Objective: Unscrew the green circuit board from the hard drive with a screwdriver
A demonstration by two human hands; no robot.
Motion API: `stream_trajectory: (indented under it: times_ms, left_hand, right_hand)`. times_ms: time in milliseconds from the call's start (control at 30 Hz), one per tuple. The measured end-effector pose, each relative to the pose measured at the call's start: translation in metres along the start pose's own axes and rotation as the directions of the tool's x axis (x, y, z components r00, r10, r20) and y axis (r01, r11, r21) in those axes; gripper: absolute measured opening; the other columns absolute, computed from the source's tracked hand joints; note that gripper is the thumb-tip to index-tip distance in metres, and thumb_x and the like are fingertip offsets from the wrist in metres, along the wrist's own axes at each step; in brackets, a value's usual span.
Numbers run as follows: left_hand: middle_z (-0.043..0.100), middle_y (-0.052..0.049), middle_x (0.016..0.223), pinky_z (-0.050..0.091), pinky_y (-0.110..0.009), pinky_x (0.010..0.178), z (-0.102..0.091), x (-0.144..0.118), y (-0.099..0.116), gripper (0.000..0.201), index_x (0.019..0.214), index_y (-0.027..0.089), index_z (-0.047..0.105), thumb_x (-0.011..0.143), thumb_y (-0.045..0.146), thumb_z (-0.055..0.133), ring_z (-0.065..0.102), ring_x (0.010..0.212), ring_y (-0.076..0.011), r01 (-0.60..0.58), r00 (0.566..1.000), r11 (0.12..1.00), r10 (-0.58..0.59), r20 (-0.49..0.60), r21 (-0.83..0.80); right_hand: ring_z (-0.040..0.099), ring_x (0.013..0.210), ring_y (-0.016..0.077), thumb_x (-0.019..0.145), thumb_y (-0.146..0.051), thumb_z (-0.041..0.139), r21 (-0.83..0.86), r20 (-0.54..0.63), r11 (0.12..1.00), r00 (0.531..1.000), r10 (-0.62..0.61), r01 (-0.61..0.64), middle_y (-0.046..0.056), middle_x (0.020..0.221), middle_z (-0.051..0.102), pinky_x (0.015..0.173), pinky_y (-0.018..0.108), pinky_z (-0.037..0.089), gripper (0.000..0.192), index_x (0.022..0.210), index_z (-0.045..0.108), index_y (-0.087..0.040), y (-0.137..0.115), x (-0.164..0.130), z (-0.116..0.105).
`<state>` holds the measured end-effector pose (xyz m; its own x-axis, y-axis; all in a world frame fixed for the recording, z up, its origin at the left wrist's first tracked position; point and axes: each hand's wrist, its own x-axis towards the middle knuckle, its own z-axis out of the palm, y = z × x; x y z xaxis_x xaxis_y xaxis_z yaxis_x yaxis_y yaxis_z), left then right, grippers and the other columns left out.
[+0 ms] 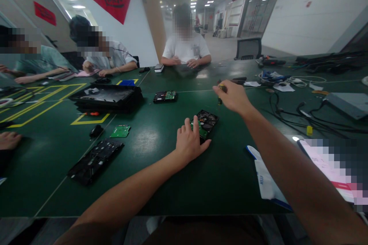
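A black hard drive (207, 120) with a green circuit board lies on the dark green table (149, 138) in front of me. My left hand (190, 141) rests flat on its near end, fingers over the green board. My right hand (234, 96) hovers just above and beyond the drive, closed around a small screwdriver (220, 98) with a dark and yellow handle that points down.
A second drive (165, 96) lies further back. A black tray stack (107, 98), a loose green board (120, 131), a black cover plate (95, 161) and a red-handled screwdriver (91, 113) are on the left. Cables (299, 113) and papers (267, 183) fill the right. Three people sit across the table.
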<state>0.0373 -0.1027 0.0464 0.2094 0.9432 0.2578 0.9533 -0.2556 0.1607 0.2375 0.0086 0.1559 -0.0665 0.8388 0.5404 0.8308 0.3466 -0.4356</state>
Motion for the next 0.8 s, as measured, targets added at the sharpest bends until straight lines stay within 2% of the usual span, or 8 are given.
stream_trajectory:
  times_ms: [167,267,400,500,567,633,700,800]
  left_hand:
    - [0.035,-0.026,0.153,0.048,-0.052,0.100,0.000,-0.019,0.005,0.104,0.161,0.015,0.021,0.083,0.070,0.064,0.054,0.126,-0.0436,-0.083,0.996,0.997,0.083,-0.019,-0.002]
    - [0.040,-0.025,0.148,0.051,-0.050,0.097,-0.001,-0.019,0.006,0.100,0.158,0.014,0.026,0.084,0.068,0.065,0.060,0.120,-0.0400,-0.132,0.990,0.990,0.129,-0.060,-0.054]
    - [0.051,-0.022,0.139,0.056,-0.047,0.090,-0.015,0.006,-0.005,0.091,0.154,0.014,0.030,0.088,0.064,0.065,0.064,0.113,-0.0360,-0.130,0.974,0.979,0.097,-0.203,-0.157]
    - [0.059,-0.018,0.131,0.054,-0.047,0.099,-0.031,0.037,-0.014,0.079,0.151,0.016,0.033,0.091,0.051,0.070,0.063,0.118,-0.0322,-0.232,0.916,0.928,0.107,-0.387,-0.291]
    - [0.061,-0.016,0.132,0.055,-0.043,0.098,-0.039,0.055,-0.016,0.074,0.149,0.019,0.037,0.090,0.043,0.075,0.064,0.117,-0.0286,-0.307,0.880,0.866,0.100,-0.465,-0.394]
    - [0.062,-0.015,0.134,0.056,-0.040,0.096,-0.045,0.067,-0.014,0.064,0.142,0.019,0.046,0.089,0.034,0.077,0.067,0.112,-0.0256,-0.347,0.863,0.819,0.088,-0.498,-0.457]
    - [0.068,-0.013,0.126,0.056,-0.038,0.093,-0.047,0.073,-0.012,0.053,0.138,0.019,0.052,0.091,0.029,0.074,0.070,0.104,-0.0235,-0.353,0.866,0.787,0.071,-0.494,-0.506]
    - [0.075,-0.008,0.109,0.055,-0.036,0.087,-0.047,0.080,-0.018,0.038,0.132,0.021,0.059,0.095,0.027,0.069,0.072,0.094,-0.0224,-0.338,0.890,0.759,0.065,-0.451,-0.557]
  right_hand:
    - [0.066,0.082,0.0248,0.098,-0.048,0.059,0.023,0.029,0.998,0.998,-0.052,0.051,0.009,0.090,0.075,0.076,0.037,0.047,0.031,0.104,0.075,-0.021,-0.005,-0.001,-0.004]
    - [0.065,0.084,0.0231,0.096,-0.048,0.062,0.059,0.063,0.994,0.994,-0.094,0.091,0.009,0.094,0.075,0.078,0.035,0.047,0.034,0.109,0.076,-0.020,-0.013,-0.003,-0.008]
    - [0.066,0.085,0.0222,0.094,-0.050,0.066,0.190,0.100,0.978,0.989,-0.106,0.086,0.008,0.098,0.077,0.078,0.035,0.048,0.037,0.112,0.077,-0.020,-0.027,-0.010,-0.012]
    - [0.067,0.085,0.0213,0.092,-0.052,0.069,0.305,0.151,0.948,0.979,-0.140,0.089,0.008,0.099,0.077,0.077,0.033,0.048,0.040,0.113,0.077,-0.019,-0.040,-0.016,-0.013]
    - [0.067,0.083,0.0214,0.089,-0.054,0.072,0.295,0.147,0.952,0.980,-0.134,0.085,0.008,0.095,0.077,0.075,0.032,0.047,0.041,0.107,0.079,-0.018,-0.049,-0.019,-0.013]
    - [0.066,0.080,0.0210,0.089,-0.055,0.072,0.255,0.151,0.963,0.980,-0.133,0.091,0.007,0.088,0.076,0.072,0.031,0.045,0.039,0.099,0.079,-0.018,-0.057,-0.022,-0.011]
    - [0.066,0.079,0.0205,0.091,-0.054,0.069,0.228,0.158,0.969,0.978,-0.136,0.098,0.007,0.085,0.075,0.070,0.031,0.044,0.037,0.094,0.078,-0.017,-0.062,-0.024,-0.009]
    - [0.067,0.085,0.0214,0.096,-0.053,0.063,0.209,0.202,0.975,0.972,-0.124,0.081,0.008,0.093,0.076,0.074,0.031,0.046,0.039,0.104,0.076,-0.017,-0.059,-0.025,-0.007]
